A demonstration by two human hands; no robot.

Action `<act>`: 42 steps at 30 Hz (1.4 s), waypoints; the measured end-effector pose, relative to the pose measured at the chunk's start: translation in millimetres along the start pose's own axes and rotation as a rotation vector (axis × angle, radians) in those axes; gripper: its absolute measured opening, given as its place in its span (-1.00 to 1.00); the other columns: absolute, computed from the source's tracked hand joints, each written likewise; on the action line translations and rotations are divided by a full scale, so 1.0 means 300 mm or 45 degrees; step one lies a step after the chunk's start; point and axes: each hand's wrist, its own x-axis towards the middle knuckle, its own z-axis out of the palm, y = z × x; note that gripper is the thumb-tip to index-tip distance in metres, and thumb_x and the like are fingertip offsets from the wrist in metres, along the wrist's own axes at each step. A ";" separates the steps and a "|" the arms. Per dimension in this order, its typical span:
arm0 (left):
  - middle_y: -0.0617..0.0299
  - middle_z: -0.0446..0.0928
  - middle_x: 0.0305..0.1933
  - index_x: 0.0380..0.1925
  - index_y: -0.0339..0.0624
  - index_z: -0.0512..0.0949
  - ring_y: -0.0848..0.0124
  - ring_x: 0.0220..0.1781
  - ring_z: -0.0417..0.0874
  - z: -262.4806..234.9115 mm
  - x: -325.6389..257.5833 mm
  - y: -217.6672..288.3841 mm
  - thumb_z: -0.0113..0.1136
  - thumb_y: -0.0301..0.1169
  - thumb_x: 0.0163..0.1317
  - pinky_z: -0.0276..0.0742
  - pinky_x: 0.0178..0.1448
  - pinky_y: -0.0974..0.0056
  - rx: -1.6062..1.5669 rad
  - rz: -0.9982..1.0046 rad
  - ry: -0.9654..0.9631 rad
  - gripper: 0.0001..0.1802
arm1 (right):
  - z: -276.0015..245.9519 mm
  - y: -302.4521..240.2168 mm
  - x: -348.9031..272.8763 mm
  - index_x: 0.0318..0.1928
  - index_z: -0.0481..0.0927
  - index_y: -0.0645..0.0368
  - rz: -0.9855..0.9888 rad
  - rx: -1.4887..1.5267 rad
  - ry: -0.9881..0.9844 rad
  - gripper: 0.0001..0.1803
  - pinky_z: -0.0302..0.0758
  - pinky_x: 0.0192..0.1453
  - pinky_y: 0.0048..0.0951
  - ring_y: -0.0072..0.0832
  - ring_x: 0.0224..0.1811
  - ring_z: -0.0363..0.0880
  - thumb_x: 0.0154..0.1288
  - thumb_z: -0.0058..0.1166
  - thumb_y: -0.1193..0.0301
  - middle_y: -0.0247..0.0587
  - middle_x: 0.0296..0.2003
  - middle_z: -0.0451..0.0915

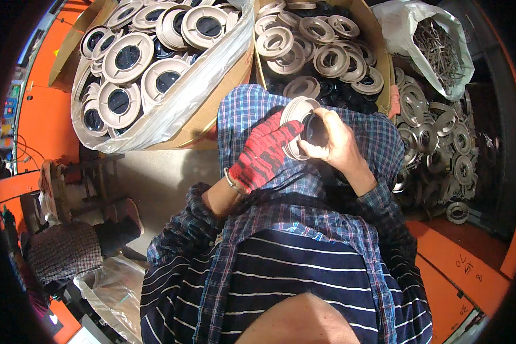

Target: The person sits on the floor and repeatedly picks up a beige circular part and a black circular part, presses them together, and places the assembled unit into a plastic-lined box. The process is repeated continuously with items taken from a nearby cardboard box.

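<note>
Over the lap, centre frame: L hand (264, 156) in red-black knit glove gripped one beige ring flange (297, 117) by its near rim, fingers curled round it. Flange stood on edge, face turned toward R hand (333, 143), bare, fingers narrow, pinching a dark insert (315, 131) at the flange's bore. R hand nearer the bore. Far left, bagged carton (172, 112) w/ approx. a dozen flanges showing; centre carton (378, 43) had more, uncounted; right, loose metal rings (436, 143) and one bag of clips (438, 49).

Beige flanged ring (297, 123) between gloved left hand (264, 156) and seemingly bare right hand (335, 143)
</note>
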 end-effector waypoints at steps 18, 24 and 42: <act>-0.09 0.45 0.34 0.39 -0.30 0.30 0.08 0.30 0.55 0.032 0.014 0.061 0.21 -0.33 0.37 0.48 0.33 0.13 0.114 0.094 0.039 -0.37 | 0.052 0.004 -0.016 0.28 0.37 0.15 1.230 1.779 -0.118 -0.21 0.47 -0.73 -0.47 -0.47 -0.79 0.45 0.50 -0.40 -0.29 -0.17 -0.50 0.61; 0.01 0.54 0.22 0.37 -0.24 0.37 0.27 0.24 0.56 0.014 -0.001 0.120 0.25 -0.43 0.37 0.47 0.30 0.23 -0.730 -0.537 0.136 -0.42 | 0.064 -0.039 -0.033 0.38 0.29 0.24 0.153 -0.106 0.204 -0.04 0.57 0.12 -0.18 0.02 -0.03 0.64 0.07 0.44 0.06 0.19 0.00 0.57; -0.16 0.51 0.27 0.25 -0.27 0.49 -0.06 0.24 0.60 -0.062 -0.013 0.158 0.39 -0.39 0.08 0.53 0.31 0.04 -0.049 -0.162 -0.092 -0.33 | 0.107 -0.117 -0.065 0.25 0.34 0.28 0.600 0.876 0.187 -0.36 0.59 -0.05 -0.47 -0.54 -0.16 0.60 0.23 0.33 0.39 -0.20 -0.06 0.58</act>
